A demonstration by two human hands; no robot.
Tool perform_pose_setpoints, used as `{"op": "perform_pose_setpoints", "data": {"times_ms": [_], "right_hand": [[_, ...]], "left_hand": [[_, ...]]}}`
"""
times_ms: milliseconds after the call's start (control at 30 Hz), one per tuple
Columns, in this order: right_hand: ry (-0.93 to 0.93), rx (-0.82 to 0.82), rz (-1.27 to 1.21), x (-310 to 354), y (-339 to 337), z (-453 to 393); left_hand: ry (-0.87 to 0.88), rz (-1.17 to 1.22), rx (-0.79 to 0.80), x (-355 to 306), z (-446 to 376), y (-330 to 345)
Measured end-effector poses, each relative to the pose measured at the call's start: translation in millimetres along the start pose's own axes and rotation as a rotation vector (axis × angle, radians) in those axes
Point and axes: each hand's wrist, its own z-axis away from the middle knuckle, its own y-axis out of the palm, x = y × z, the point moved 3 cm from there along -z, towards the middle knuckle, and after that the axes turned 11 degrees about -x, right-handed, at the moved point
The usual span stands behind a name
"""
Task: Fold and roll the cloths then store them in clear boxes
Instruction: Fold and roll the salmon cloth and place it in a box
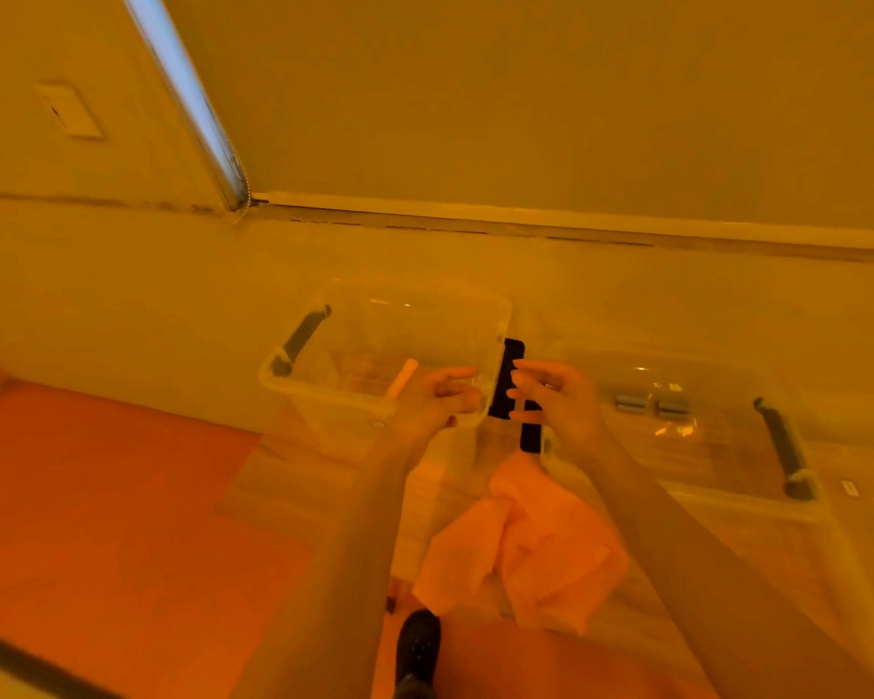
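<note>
Two clear boxes stand side by side on the pale floor. The left clear box (324,385) holds one rolled orange cloth (401,379). Two rolled grey cloths (652,406) lie in the right clear box (737,491). My left hand (437,398) curls over the near right corner of the left box's rim. My right hand (556,398) is beside it, fingers spread, fingertips against the black handle (508,378) between the boxes. A loose heap of orange cloths (526,542) lies on the floor below my hands.
Each box has a dark handle on its outer side, left (301,338) and right (783,446). An orange mat (97,522) covers the floor at the left. A wall with a baseboard (576,222) runs behind the boxes. A dark shoe (417,648) shows at the bottom.
</note>
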Motion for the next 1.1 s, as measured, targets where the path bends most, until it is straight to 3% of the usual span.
{"op": "perform_pose_setpoints", "data": {"times_ms": [267,533,933,1100], "right_hand": [[0.072,-0.012,0.139,-48.3,-65.5,42.8],[0.237,-0.014,0.199,-100.5,-90.1,56.1],[0.450,0.003,0.204,-197.2,-55.9,114.0],[0.539,-0.133,0.182,-207.5,-30.4,131.0]], "left_hand": [[-0.117,-0.138,0.000,69.5,60.5,25.5],[-0.255,-0.226,-0.006,139.3,69.6,26.0],[-0.233,-0.440,-0.015,189.6,36.4,-9.0],[-0.219,-0.495,0.068,194.4,21.9,-18.9]]}}
